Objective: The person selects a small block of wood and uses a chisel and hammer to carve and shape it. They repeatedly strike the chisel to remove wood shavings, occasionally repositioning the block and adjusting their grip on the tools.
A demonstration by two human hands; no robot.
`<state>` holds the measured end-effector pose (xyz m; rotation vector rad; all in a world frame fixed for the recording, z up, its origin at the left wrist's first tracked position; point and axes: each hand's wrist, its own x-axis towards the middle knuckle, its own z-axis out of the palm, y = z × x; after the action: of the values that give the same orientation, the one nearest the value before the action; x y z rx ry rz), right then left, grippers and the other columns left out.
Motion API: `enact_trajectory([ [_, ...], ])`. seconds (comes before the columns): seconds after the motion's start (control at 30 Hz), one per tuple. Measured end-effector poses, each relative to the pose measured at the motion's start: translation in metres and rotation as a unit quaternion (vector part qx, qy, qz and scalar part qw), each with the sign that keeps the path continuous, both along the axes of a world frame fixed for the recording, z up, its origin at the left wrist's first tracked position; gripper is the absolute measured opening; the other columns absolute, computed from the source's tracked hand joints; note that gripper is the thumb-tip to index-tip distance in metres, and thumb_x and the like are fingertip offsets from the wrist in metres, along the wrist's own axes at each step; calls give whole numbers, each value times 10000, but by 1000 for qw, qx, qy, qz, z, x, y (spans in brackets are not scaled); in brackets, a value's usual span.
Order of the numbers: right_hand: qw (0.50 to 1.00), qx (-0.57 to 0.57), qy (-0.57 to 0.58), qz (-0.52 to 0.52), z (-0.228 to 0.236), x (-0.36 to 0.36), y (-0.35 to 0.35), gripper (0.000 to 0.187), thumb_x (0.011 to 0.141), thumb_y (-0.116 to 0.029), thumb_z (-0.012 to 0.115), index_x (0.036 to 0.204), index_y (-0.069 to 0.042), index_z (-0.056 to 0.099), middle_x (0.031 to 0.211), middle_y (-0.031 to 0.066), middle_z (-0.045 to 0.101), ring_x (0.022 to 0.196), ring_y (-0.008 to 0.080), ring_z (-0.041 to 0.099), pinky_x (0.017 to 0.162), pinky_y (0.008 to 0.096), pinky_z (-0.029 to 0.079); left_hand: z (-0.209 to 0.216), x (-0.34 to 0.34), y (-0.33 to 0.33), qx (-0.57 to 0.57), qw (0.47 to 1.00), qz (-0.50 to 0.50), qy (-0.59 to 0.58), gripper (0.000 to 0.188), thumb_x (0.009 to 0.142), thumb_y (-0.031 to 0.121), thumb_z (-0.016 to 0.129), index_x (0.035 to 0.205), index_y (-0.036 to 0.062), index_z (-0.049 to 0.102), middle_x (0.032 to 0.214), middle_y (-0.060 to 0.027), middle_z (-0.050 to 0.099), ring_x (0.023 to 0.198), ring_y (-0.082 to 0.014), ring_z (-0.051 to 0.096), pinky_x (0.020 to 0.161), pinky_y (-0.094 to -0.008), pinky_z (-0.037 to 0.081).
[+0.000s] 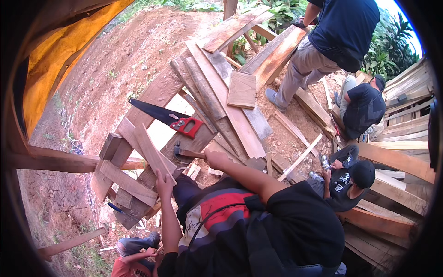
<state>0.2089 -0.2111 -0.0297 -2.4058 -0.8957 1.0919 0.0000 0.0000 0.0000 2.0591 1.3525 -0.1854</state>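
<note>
My right hand (pixel 217 159) is wrapped round the handle of a claw hammer (pixel 190 153), its dark metal head pointing left over the wooden bench. My left hand (pixel 164 185) grips the near end of a narrow wooden board (pixel 156 150), which slants away over other pieces. Beneath and beside that board lie another board (pixel 130 134), a short plank (pixel 129 183) and a small wood block (pixel 110 147). Beyond the hammer, a handsaw (pixel 159 114) with a red handle rests across the bench planks. A blue-handled tool (pixel 115 207) lies at the bench's near left corner.
Several long boards (pixel 226 101) are stacked to the right of the saw, topped by a square wood piece (pixel 242 89). A person (pixel 341 32) stands at the far right; two others (pixel 364 106) sit below. Another person (pixel 134 263) sits at lower left. Timber (pixel 392 184) lines the right.
</note>
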Motion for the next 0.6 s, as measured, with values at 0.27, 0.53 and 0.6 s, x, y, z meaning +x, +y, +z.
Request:
enact_trajectory([
  [0.27, 998, -12, 25, -53, -8, -15, -51, 332, 887, -334, 559, 1112, -102, 483, 997, 176, 655, 950, 358, 640, 792, 499, 496, -23, -11, -16, 53, 996, -73, 17, 700, 925, 372, 511, 1510, 110, 231, 1417, -277, 411, 1270, -411, 455, 1053, -424, 365],
  [0.53, 996, -4, 46, -78, -17, -34, -77, 364, 876, -333, 570, 1150, -108, 488, 1013, 176, 652, 960, 353, 637, 806, 487, 495, -23, -18, -20, 64, 995, -67, 37, 712, 929, 395, 491, 1522, 135, 194, 1380, -287, 439, 1251, -433, 460, 1055, -441, 357],
  [0.6, 996, 2, 43, -72, -14, -30, -78, 369, 872, -336, 572, 1152, -108, 495, 1013, 177, 651, 961, 349, 638, 808, 484, 495, -30, -19, -19, 80, 995, -66, 13, 700, 935, 398, 479, 1522, 142, 197, 1414, -281, 397, 1270, -429, 438, 1066, -441, 345],
])
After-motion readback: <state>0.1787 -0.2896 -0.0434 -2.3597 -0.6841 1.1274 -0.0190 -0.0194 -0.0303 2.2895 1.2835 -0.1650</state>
